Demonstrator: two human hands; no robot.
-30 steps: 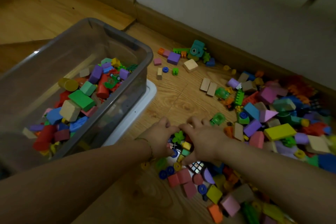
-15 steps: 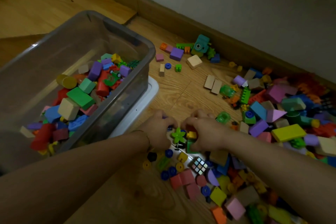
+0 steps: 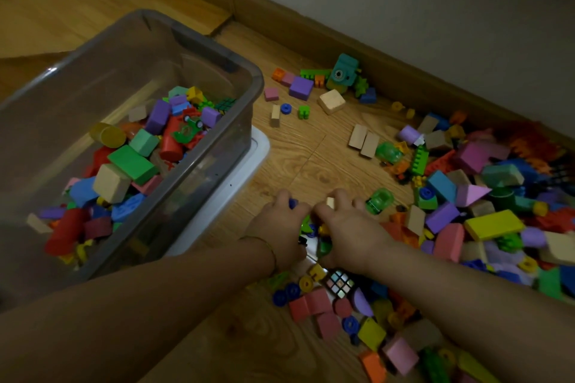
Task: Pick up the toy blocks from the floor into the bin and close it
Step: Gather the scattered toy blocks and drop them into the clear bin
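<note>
I see my left hand [image 3: 277,233] and right hand [image 3: 353,227] side by side, low on the floor [image 3: 305,158], each grip curled round a clump of small toy blocks [image 3: 323,247] between them. More lie heaped along the floor's wall edge at right. The part-filled bin [image 3: 255,87] stands just left of my hands, on its white lid [image 3: 259,149]

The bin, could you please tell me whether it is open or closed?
Open: the bin has no lid on top, and the blocks inside show uncovered from above.
</note>
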